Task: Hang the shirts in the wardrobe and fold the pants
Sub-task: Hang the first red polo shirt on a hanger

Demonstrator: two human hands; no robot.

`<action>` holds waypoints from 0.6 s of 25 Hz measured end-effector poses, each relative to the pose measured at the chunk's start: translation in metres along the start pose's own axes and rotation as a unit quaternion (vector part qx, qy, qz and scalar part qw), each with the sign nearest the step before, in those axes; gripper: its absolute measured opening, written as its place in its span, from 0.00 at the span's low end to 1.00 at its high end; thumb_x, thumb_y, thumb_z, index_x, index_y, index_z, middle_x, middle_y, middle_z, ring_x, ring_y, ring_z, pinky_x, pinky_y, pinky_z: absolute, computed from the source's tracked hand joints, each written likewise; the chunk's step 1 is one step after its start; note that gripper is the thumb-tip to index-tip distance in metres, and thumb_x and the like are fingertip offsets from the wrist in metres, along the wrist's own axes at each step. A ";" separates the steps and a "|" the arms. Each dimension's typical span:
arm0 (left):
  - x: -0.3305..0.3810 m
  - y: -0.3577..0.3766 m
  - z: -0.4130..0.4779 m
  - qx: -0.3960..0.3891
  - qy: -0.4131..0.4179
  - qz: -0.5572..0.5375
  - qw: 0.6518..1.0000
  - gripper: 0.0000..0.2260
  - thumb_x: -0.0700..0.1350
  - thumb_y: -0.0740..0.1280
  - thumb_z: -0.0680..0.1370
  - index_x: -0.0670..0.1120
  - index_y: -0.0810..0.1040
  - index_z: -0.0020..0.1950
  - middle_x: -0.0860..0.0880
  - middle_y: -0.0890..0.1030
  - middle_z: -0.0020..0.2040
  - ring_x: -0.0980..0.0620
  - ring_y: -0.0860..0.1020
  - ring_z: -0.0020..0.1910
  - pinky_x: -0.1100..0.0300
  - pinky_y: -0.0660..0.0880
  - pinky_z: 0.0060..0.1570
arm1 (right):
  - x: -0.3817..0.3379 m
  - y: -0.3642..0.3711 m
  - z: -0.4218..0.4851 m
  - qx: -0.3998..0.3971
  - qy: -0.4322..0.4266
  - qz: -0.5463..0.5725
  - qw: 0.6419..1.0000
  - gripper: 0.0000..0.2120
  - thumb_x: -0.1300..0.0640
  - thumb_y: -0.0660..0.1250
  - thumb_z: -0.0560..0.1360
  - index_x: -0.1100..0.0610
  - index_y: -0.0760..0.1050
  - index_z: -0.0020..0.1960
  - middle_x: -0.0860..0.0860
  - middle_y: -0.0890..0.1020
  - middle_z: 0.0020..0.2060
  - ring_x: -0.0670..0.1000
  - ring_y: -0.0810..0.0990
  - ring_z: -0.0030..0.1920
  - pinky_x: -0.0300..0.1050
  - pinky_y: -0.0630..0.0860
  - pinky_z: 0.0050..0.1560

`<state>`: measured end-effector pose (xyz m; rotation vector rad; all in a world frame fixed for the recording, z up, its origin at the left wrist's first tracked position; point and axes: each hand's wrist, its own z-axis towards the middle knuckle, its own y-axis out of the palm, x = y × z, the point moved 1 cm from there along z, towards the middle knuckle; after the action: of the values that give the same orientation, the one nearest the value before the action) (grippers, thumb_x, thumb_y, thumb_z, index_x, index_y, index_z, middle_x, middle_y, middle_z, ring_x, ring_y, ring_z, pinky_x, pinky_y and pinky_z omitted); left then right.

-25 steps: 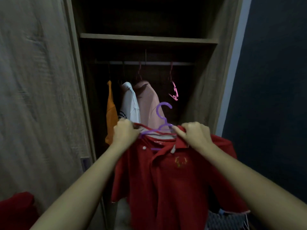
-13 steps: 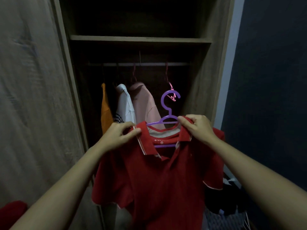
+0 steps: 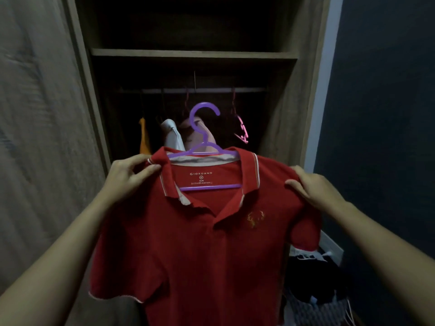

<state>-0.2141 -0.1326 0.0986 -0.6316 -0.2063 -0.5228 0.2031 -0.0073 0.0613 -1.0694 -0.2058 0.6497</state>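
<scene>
A red polo shirt hangs on a purple hanger that I hold up in front of the open wardrobe. My left hand pinches the shirt's left collar and shoulder. My right hand grips its right shoulder. The hanger's hook points up, below the wardrobe rail and apart from it. On the rail hang an orange shirt, a white shirt and a pink shirt, partly hidden behind the red one.
An empty pink hanger hangs on the rail's right part. A shelf runs above the rail. The wardrobe door stands at my left, a dark wall at my right. A basket of dark clothes sits at the lower right.
The shirt and hanger have risen and spread out flat. My right hand slid from the collar outward to the right shoulder. My left hand stays at the left collar.
</scene>
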 end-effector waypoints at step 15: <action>0.006 0.014 0.000 -0.022 0.019 -0.026 0.999 0.27 0.53 0.72 0.71 0.71 0.66 0.65 0.59 0.79 0.47 0.70 0.76 0.46 0.76 0.69 0.49 | -0.077 -0.005 0.039 0.117 -0.065 0.119 0.984 0.13 0.42 0.58 0.72 0.42 0.73 0.55 0.38 0.78 0.41 0.47 0.79 0.46 0.47 0.72 0.43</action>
<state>-0.2013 -0.1251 0.0938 -0.6590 -0.1760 -0.5906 0.1261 -0.0248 0.0960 -0.8311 -0.1114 0.9379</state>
